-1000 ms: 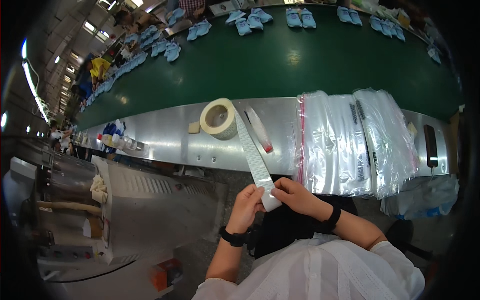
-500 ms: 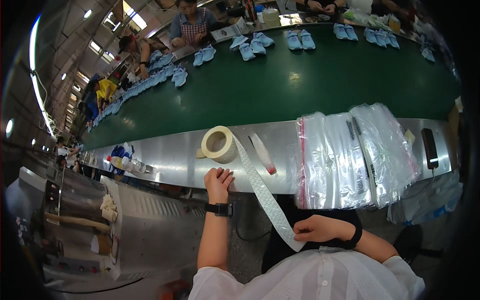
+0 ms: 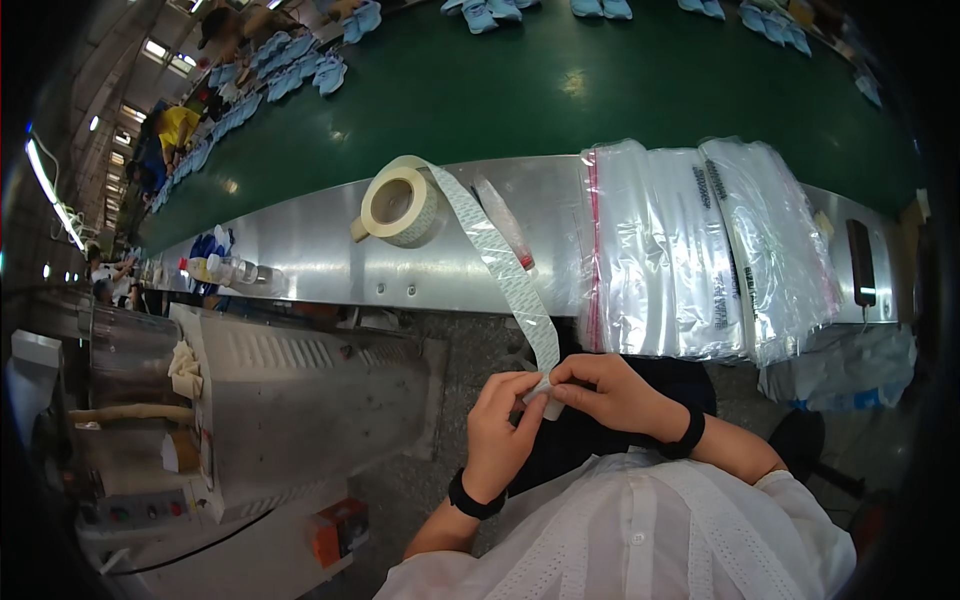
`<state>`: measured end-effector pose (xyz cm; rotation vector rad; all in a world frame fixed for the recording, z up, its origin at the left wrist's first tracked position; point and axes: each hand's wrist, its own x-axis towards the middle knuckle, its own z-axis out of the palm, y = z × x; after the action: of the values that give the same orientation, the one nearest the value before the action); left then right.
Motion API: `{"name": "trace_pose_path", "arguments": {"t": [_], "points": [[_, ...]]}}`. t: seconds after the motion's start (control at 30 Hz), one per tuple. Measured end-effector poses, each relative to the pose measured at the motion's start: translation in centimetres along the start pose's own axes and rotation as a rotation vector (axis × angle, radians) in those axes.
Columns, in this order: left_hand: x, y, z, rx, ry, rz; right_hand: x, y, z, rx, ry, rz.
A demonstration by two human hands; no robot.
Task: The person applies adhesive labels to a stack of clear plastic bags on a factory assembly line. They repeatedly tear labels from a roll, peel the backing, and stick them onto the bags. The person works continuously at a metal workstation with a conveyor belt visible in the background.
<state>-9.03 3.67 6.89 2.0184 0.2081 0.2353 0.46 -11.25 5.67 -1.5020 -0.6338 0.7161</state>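
A wide roll of pale label tape [image 3: 424, 222] stands on the metal ledge. From it a long strip of patterned tape [image 3: 492, 250] runs down past the ledge toward my body. The fingers of my left hand [image 3: 497, 430] are closed in a pinch on the strip's end. Right against it, my right hand [image 3: 622, 398] pinches the same end between thumb and finger. The strip is folded or bent where the fingertips meet, and part of it hides behind them. Beside the strip lies a slim clear sleeve [image 3: 506, 222] with a red end.
Stacked clear plastic bags [image 3: 665, 250] cover the ledge's right part, near a dark handheld device [image 3: 860, 262]. Bottles [image 3: 240, 272] stand at left. Light-blue shoes [image 3: 328, 74] line the green conveyor belt [image 3: 480, 100]. A metal machine [image 3: 320, 400] stands at lower left.
My left hand has come from beside the roll down to the strip's end. My right hand has moved up and left with the strip. The whole view has tilted downward.
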Motion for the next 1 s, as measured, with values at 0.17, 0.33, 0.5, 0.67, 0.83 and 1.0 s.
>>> {"name": "trace_pose_path", "arguments": {"t": [0.17,0.33,0.5,0.67,0.83,1.0], "points": [[0.4,-0.2,1.4,-0.387,0.001,-0.082,0.3,-0.1,-0.3,-0.083,0.051,0.041],[0.8,-1.1,0.3,-0.629,-0.032,-0.349,0.3,-0.4,-0.5,-0.163,0.013,0.011],[0.5,-2.9,-1.2,-1.100,0.212,-0.439,-0.6,0.6,-1.2,-0.094,0.110,-0.025],[0.2,-2.1,-1.3,-1.206,-0.044,-0.523,-0.9,1.6,-1.8,-0.086,0.053,-0.078],[1.3,-1.3,-1.1,-1.027,-0.050,-0.486,-0.4,0.5,-2.0,-0.180,-0.088,0.088],[1.0,-1.2,-0.8,-0.910,-0.043,-0.414,1.4,1.0,-1.2,0.071,-0.126,0.131]]}}
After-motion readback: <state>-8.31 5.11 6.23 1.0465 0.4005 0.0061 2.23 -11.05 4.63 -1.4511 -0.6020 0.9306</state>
